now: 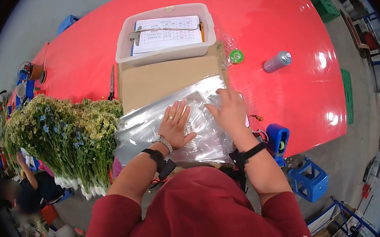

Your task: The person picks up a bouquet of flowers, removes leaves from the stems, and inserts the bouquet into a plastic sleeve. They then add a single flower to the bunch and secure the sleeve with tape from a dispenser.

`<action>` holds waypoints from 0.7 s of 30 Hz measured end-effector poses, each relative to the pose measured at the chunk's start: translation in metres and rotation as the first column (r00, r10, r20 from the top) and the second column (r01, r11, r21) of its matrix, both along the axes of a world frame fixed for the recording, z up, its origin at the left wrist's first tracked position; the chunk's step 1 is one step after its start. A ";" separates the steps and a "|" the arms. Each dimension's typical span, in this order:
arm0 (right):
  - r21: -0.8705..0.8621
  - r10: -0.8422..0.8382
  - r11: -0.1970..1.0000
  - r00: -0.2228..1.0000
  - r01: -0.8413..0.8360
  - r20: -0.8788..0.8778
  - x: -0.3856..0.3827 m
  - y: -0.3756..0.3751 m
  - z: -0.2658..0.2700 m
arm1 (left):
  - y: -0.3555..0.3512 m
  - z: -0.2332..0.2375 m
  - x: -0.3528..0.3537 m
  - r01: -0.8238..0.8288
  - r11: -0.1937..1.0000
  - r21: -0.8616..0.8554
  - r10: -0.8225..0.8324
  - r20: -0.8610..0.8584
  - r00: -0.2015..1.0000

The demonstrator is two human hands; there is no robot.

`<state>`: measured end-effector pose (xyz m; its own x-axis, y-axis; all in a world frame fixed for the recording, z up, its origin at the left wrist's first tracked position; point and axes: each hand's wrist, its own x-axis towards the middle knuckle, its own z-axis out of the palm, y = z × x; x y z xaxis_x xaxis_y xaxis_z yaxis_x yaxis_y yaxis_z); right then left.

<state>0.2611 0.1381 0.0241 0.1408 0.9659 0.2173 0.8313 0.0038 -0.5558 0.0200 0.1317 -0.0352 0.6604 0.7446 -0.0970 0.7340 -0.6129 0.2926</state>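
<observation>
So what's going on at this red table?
A person in a red top presses the left hand flat on a stack of clear plastic sheets lying on cardboard, while the right hand fingers the top sheet near its edge. A flower bundle lies to the left; a bin with paperwork sits beyond.

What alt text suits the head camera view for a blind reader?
A person's left hand lies flat on clear plastic sheets spread over cardboard on a red table, while the right hand touches their upper edge. Bundled flowers lie to the left; a plastic bin of papers sits beyond.
</observation>
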 end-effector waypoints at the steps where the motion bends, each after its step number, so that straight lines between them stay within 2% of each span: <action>1: 0.000 0.125 0.992 0.983 -0.126 0.134 -0.006 0.004 0.002 | 0.000 0.000 0.001 -0.005 1.000 -0.002 0.005 0.000 1.000; 3: 0.034 0.159 0.985 0.973 -0.167 0.167 -0.009 0.013 -0.022 | 0.000 0.001 0.002 0.001 1.000 -0.007 -0.001 -0.003 1.000; 5: -0.026 0.219 0.975 0.944 -0.219 0.248 -0.007 0.019 -0.040 | -0.001 0.001 0.001 0.002 1.000 -0.018 -0.002 -0.009 1.000; 9: -0.072 0.171 0.984 0.972 -0.161 0.162 0.002 0.025 -0.043 | -0.001 0.001 0.002 -0.009 1.000 -0.018 0.009 -0.022 1.000; 11: -0.189 -0.089 0.977 0.994 0.101 0.070 0.012 0.030 -0.042 | 0.000 0.002 0.002 -0.014 1.000 -0.018 0.014 -0.030 0.999; 12: -0.192 -0.119 0.975 0.993 0.112 -0.022 0.019 0.031 -0.044 | 0.001 0.003 0.002 -0.003 1.000 -0.021 0.003 -0.023 1.000; 13: -0.192 -0.123 0.974 0.992 0.116 -0.024 0.022 0.033 -0.048 | 0.001 0.003 0.001 0.011 1.000 -0.025 -0.012 -0.017 1.000; 15: -0.469 -0.282 0.874 0.920 0.129 -0.273 0.028 0.035 -0.058 | 0.001 0.005 0.002 0.020 1.000 -0.024 -0.020 -0.016 1.000; 16: -0.469 -0.288 0.873 0.918 0.133 -0.274 0.034 0.036 -0.065 | 0.001 0.006 0.003 0.019 1.000 -0.022 -0.019 -0.013 1.000; 18: -0.454 -0.386 0.874 0.813 0.173 -0.435 0.048 0.033 -0.070 | 0.001 0.011 0.005 0.004 0.999 -0.041 -0.004 -0.012 1.000; 19: -0.453 -0.395 0.873 0.808 0.182 -0.437 0.054 0.025 -0.069 | 0.003 0.014 0.007 -0.017 0.998 -0.059 0.016 -0.010 1.000; 21: -0.232 -0.320 0.944 0.813 0.233 -0.486 0.065 -0.006 -0.059 | 0.009 0.023 0.017 -0.041 0.999 -0.031 0.040 -0.030 0.999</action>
